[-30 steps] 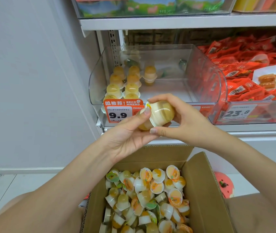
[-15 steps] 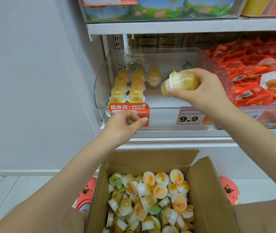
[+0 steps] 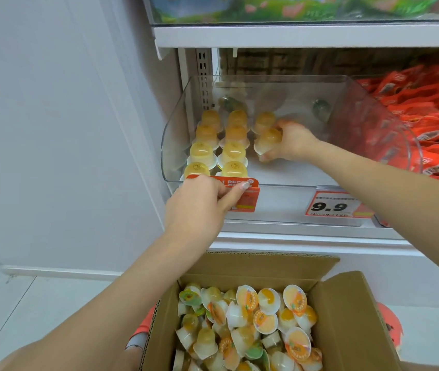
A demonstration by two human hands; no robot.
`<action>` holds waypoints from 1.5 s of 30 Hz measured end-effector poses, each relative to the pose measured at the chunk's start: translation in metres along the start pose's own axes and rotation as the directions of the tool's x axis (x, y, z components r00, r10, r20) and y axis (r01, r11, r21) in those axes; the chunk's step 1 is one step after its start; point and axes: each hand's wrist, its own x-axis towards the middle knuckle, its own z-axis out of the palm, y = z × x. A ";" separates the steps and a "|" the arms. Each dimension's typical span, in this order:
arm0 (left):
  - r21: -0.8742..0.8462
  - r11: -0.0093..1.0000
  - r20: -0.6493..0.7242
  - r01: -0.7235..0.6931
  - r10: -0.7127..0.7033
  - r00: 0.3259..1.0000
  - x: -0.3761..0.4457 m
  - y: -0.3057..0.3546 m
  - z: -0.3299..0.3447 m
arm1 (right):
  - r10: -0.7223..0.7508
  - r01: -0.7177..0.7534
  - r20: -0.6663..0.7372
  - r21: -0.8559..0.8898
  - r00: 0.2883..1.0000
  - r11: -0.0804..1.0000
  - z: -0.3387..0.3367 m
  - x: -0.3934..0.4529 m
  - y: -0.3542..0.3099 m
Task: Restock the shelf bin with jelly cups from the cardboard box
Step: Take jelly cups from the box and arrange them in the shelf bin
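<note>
A clear plastic shelf bin (image 3: 389, 124) holds rows of yellow jelly cups (image 3: 233, 153) standing lid-down along its left side. My right hand (image 3: 292, 141) is inside the bin and grips a yellow jelly cup (image 3: 267, 141), setting it at the front of the third row. My left hand (image 3: 199, 207) hovers at the bin's front edge over the orange price tag (image 3: 245, 198), fingers loosely curled, holding nothing. Below, the open cardboard box (image 3: 346, 330) is full of loose jelly cups (image 3: 253, 325) in orange, yellow and green.
A second price tag (image 3: 333, 207) reading 9.9 sits on the bin's front. Red snack packets (image 3: 432, 124) fill the neighbouring bin on the right. Another shelf (image 3: 293, 36) runs above. A white wall (image 3: 52, 129) stands to the left. Pink shoes (image 3: 391, 328) show beside the box.
My right hand carried the jelly cup from in front of the bin down into it, beside the rows. My left hand let go of the cup and dropped to the price tag.
</note>
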 end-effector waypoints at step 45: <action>-0.044 0.990 0.150 -0.132 0.138 0.979 -0.035 -0.027 0.018 | -0.264 0.360 -0.418 0.170 0.869 0.917 -0.029 -0.124 0.005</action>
